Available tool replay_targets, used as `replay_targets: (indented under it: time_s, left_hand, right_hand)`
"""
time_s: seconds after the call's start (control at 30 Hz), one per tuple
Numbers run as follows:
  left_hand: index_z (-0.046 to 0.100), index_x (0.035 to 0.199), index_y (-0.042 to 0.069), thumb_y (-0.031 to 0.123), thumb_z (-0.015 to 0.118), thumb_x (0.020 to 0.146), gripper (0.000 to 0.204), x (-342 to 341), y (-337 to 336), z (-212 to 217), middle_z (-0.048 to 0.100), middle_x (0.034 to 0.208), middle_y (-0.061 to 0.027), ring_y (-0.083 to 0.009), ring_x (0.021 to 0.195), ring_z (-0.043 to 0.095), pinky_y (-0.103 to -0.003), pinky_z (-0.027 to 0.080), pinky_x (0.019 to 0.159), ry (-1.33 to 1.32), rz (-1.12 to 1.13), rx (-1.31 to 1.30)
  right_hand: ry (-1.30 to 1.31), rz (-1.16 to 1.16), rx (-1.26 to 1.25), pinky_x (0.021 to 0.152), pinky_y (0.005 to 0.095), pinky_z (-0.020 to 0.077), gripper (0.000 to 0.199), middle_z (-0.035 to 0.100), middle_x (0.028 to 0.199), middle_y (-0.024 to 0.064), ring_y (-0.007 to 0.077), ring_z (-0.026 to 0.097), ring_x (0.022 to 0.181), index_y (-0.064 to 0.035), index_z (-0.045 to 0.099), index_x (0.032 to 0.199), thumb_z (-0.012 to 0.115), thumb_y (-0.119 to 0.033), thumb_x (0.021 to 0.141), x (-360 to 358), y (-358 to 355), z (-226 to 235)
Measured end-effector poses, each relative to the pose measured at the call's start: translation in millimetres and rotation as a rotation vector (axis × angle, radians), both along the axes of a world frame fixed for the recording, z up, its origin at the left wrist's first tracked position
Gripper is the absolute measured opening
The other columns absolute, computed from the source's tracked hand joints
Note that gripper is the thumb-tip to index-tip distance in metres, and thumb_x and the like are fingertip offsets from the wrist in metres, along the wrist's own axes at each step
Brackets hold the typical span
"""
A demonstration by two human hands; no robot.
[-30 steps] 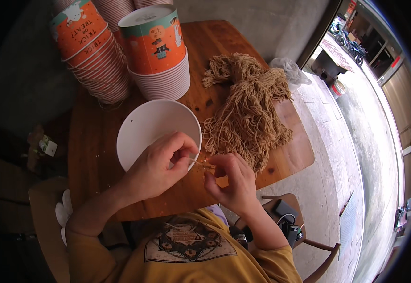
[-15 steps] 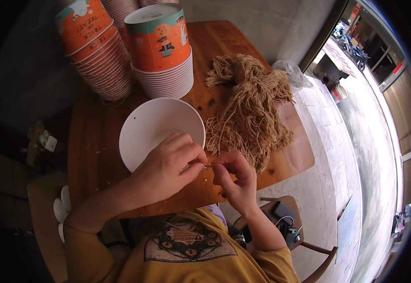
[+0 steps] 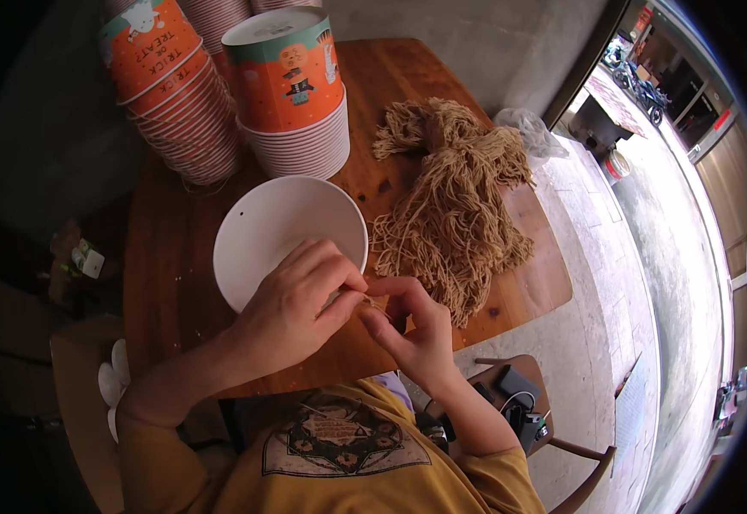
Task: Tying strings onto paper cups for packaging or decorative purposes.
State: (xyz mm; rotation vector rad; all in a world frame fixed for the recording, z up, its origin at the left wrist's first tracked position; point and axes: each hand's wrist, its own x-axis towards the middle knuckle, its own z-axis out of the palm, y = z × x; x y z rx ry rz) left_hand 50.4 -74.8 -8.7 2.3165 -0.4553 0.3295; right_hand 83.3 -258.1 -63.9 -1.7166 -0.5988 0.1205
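both hands, left [image 3: 292,308] and right [image 3: 412,330], pinch one tan string [image 3: 372,300] beside the white bowl [image 3: 279,223].

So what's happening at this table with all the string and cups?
A person in a yellow shirt sits at a wooden table, working a thin tan strand pinched between both hands. The left hand and right hand meet at the near rim of a white paper bowl that lies open in front of them. A heap of tan yarn lies to the right of the bowl. Behind it stand two stacks of orange printed cups, one leaning.
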Motion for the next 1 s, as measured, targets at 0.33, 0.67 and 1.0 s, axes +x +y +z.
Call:
replay_targets:
  time_s: [0.33, 0.67, 1.0]
  left_hand:
    - [0.051, 0.091, 0.003, -0.004, 0.063, 0.081, 0.017, -2.8, 0.7, 0.9, 0.052, 0.087, -0.0129, -0.0333, 0.084, 0.054, -0.043, 0.047, 0.073, -0.175, 0.014, 0.162]
    - [0.054, 0.105, 0.004, -0.002, 0.064, 0.081, 0.027, -3.4, -1.6, 7.8, 0.058, 0.098, -0.0141, -0.0351, 0.094, 0.057, -0.044, 0.048, 0.082, -0.066, -0.039, -0.017]
    - [0.052, 0.093, 0.002, -0.003, 0.065, 0.082, 0.018, -3.5, -1.6, -1.0, 0.058, 0.088, -0.0108, -0.0318, 0.085, 0.06, -0.042, 0.049, 0.072, -0.056, 0.001, -0.038]
  right_hand:
    - [-0.067, -0.065, -0.016, 0.051, 0.0256, 0.0432, 0.012, 0.056, 0.064, 0.0036, 0.0098, 0.049, 0.052, -0.0069, 0.063, 0.094, 0.07, -0.007, 0.084, -2.0, 5.0, -6.4]
    - [-0.082, -0.042, 0.103, 0.055, 0.0161, 0.0413, 0.009, 0.061, 0.073, -0.0028, -0.0007, 0.053, 0.064, -0.0003, 0.058, 0.094, 0.063, 0.002, 0.087, -4.2, 4.8, -4.8]
    - [-0.064, -0.038, 0.004, 0.05, 0.0226, 0.0426, 0.015, 0.057, 0.063, -0.0003, 0.0053, 0.051, 0.052, -0.0069, 0.06, 0.097, 0.07, -0.007, 0.086, -4.1, 4.9, 16.4]
